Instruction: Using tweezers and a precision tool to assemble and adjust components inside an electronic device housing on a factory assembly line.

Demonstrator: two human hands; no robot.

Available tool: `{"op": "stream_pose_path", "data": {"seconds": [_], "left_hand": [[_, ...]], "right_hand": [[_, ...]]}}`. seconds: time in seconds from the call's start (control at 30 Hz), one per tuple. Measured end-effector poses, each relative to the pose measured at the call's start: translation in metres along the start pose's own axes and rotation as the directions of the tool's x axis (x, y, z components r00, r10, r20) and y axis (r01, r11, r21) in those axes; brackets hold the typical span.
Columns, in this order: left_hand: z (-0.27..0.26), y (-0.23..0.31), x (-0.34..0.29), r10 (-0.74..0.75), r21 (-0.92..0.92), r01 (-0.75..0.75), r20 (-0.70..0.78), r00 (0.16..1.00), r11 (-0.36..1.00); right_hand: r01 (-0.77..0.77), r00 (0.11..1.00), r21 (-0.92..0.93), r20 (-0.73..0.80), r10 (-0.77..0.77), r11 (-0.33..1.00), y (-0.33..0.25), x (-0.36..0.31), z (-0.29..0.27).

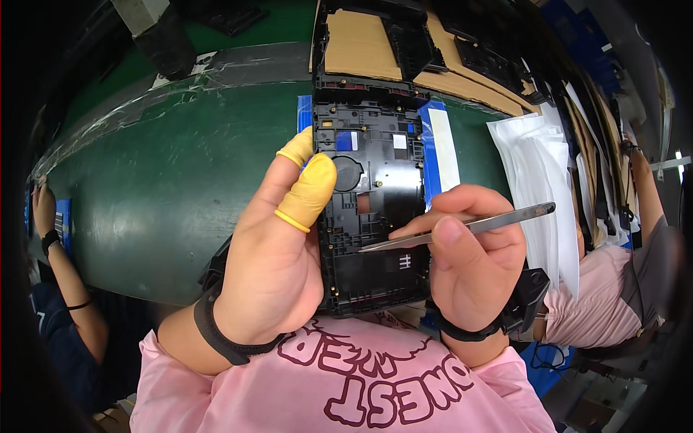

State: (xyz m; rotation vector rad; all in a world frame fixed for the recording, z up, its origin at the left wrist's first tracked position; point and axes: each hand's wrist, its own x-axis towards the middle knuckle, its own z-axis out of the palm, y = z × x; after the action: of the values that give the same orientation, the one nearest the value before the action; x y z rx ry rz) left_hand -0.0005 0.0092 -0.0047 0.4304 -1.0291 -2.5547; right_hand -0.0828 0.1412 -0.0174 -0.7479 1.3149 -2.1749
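Observation:
A black plastic housing with molded ribs, small brass-coloured inserts and a round recess is held upright before me. My left hand grips its left edge, with yellow finger cots on the thumb and one finger. Between the thumb and fingers of my right hand is a pair of metal tweezers. Its tips point left, over the lower middle of the housing; whether they touch it or hold anything is too small to tell. Behind the housing lies a blue thing with a white strip.
A green work surface spreads to the left. More black plastic parts lie on cardboard at the back. White sheets or sleeves are stacked at the right. A co-worker's arm is at far left; another person sits at right.

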Motion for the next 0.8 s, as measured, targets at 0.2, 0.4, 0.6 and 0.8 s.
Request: {"op": "stream_pose_path", "data": {"seconds": [0.2, 0.4, 0.6, 0.8], "left_hand": [[0.002, 0.001, 0.003, 0.0, -0.027, 0.0, 0.0, 1.0, 1.0], [0.006, 0.004, 0.007, -0.01, -0.06, 0.01, -0.009, 1.0, 0.998], [0.007, 0.009, 0.004, -0.018, 0.074, 0.017, 0.013, 1.0, 0.997], [-0.007, 0.007, 0.005, 0.164, 0.22, -0.157, -0.012, 0.986, 0.963]], "right_hand": [[-0.021, 1.0, 0.015, 0.003, 0.021, 1.0, -0.003, 0.005, -0.002], [-0.051, 0.999, 0.012, -0.011, 0.051, 0.999, -0.007, 0.011, 0.0], [-0.086, 0.996, 0.01, -0.031, 0.086, 0.996, -0.009, 0.011, 0.002], [0.137, 0.958, 0.02, -0.259, -0.127, 0.99, -0.002, 0.009, -0.024]]}}
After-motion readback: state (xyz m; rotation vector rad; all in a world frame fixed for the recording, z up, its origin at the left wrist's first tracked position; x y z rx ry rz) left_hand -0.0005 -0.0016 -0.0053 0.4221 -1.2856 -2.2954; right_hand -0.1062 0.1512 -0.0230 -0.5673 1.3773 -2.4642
